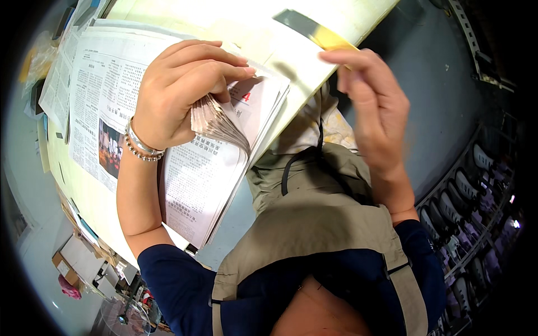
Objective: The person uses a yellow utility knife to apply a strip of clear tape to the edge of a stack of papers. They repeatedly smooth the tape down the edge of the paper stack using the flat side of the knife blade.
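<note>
My left hand (pixel 185 84), with bracelets at the wrist, lies over a stack of newspapers (pixel 190 185) on the pale table. Its fingers curl round a thick bunch of folded-up sheets (pixel 218 124) at the stack's right side, and the sheet edges fan out below the palm. My right hand (pixel 372 101) is raised off the table's right edge, slightly smeared by motion. Between its thumb and fingers is a scraper-like tool (pixel 302 25) with a wide dark grey blade and a yellow handle, blurred; it points left, over the tabletop.
More newspaper sheets (pixel 59 92) lie at the table's (pixel 347 17) far left. A beige apron (pixel 314 224) covers my lap below the table edge. On the right stands a rack (pixel 465 207) with rows of shoes. Boxes and clutter (pixel 84 257) stand at the lower left.
</note>
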The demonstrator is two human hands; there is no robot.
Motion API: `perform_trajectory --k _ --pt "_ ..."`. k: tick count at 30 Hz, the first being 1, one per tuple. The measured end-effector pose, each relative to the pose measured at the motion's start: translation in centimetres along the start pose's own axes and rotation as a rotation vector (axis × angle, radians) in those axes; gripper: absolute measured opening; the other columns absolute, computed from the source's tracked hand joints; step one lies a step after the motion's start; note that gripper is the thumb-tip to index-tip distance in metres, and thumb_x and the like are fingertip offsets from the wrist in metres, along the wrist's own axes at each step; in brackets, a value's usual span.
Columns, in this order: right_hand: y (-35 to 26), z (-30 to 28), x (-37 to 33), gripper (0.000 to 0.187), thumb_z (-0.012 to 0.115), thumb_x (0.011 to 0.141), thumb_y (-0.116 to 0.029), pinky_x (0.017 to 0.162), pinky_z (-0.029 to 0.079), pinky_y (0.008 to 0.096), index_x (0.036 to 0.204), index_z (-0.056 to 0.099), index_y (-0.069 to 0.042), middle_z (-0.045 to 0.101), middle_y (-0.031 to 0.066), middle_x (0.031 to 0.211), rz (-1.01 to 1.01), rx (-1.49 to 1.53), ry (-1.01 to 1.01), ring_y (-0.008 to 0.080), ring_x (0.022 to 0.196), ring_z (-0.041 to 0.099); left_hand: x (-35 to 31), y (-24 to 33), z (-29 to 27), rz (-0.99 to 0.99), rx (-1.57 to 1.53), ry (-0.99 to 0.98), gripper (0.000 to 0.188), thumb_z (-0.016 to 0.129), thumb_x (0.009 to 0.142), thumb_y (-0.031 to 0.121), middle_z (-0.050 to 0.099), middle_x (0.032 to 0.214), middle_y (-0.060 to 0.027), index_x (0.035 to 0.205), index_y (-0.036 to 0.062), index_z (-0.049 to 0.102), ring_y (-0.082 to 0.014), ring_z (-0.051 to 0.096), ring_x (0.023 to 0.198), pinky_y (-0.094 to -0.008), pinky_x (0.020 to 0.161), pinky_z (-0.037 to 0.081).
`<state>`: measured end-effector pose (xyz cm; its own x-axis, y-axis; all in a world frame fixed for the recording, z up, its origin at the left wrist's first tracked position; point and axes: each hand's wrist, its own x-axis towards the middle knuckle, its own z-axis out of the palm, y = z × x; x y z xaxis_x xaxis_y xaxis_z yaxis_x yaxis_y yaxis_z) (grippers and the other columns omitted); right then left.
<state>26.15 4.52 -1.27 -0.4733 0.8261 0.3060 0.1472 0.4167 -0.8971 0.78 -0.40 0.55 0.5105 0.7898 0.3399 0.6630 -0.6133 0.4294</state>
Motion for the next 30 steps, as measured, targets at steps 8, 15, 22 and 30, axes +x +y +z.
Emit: perform_trajectory --k 8,15,22,30 --pt "0.0 5.4 1.1 0.011 0.071 0.072 -0.016 0.064 0.048 0.0391 0.073 0.066 -0.006 0.057 0.0115 0.080 -0.091 -0.280 -0.043 0.0282 0.078 0.056 0.0 -0.1 0.2 0.038 -0.033 0.134 0.017 0.066 0.062 0.014 0.071 0.092 -0.0071 0.061 0.0074 0.050 -0.0248 0.065 0.080 -0.0328 0.066 0.050" --pt "1.0 5.1 0.9 0.012 0.077 0.070 -0.018 0.059 0.047 0.0345 0.070 0.067 -0.011 0.059 0.0069 0.064 -0.017 -0.183 -0.088 0.0236 0.067 0.057 0.1 -0.1 0.1 0.061 -0.009 0.163 0.019 0.067 0.062 0.014 0.071 0.091 -0.0083 0.060 0.0077 0.049 -0.0252 0.065 0.078 -0.0324 0.065 0.050" --pt "1.3 5.7 0.9 0.013 0.078 0.069 -0.020 0.055 0.044 0.0318 0.068 0.068 -0.012 0.059 0.0011 0.060 -0.044 -0.148 -0.068 0.0190 0.064 0.055 0.1 0.0 0.1 0.051 0.000 0.181 0.020 0.070 0.062 0.012 0.071 0.088 -0.0078 0.061 0.0083 0.050 -0.0247 0.065 0.078 -0.0323 0.064 0.050" --pt "1.3 5.3 0.8 0.014 0.078 0.071 -0.021 0.073 0.049 0.0336 0.067 0.067 -0.013 0.063 -0.0003 0.059 -0.036 -0.140 -0.076 0.0197 0.064 0.054 0.1 0.2 0.0 0.030 -0.002 0.126 0.024 0.069 0.065 0.013 0.071 0.090 -0.0113 0.059 0.0076 0.046 -0.0255 0.066 0.086 -0.0322 0.070 0.053"
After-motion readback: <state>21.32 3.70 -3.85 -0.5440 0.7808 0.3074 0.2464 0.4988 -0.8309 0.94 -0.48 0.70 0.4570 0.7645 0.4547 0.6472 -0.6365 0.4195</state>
